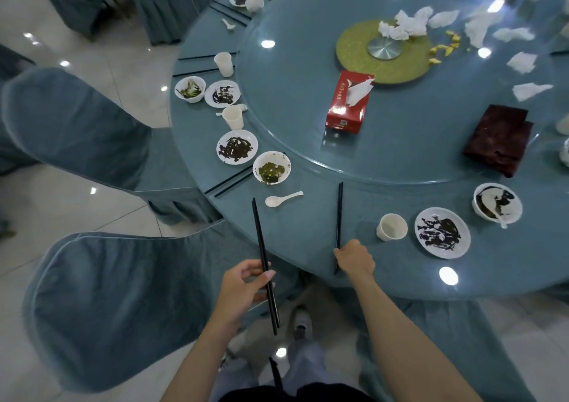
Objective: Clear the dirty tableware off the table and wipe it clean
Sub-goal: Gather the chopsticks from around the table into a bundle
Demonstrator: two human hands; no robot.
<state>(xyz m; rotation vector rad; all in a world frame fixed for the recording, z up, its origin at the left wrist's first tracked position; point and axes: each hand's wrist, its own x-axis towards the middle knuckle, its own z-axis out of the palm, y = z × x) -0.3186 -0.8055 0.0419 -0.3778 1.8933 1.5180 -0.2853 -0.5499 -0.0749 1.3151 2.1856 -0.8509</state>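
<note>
My left hand (246, 287) grips a pair of black chopsticks (261, 247) beside the table's near edge. My right hand (354, 258) pinches the near end of a second black pair (339, 210) that lies on the round blue table (308, 238). A white spoon (281, 200) lies between the two pairs. Further left are a dirty bowl (271, 167) and a stained plate (237, 147). To the right stand a white cup (391, 227), a stained plate (442, 232) and a bowl with a spoon in it (497, 203).
A glass turntable (415, 143) carries a red tissue box (348, 103), a dark red cloth (500, 138) and crumpled tissues (406, 23). More cups, bowls, plates and chopsticks line the left rim. Blue-covered chairs (117, 303) stand at my left.
</note>
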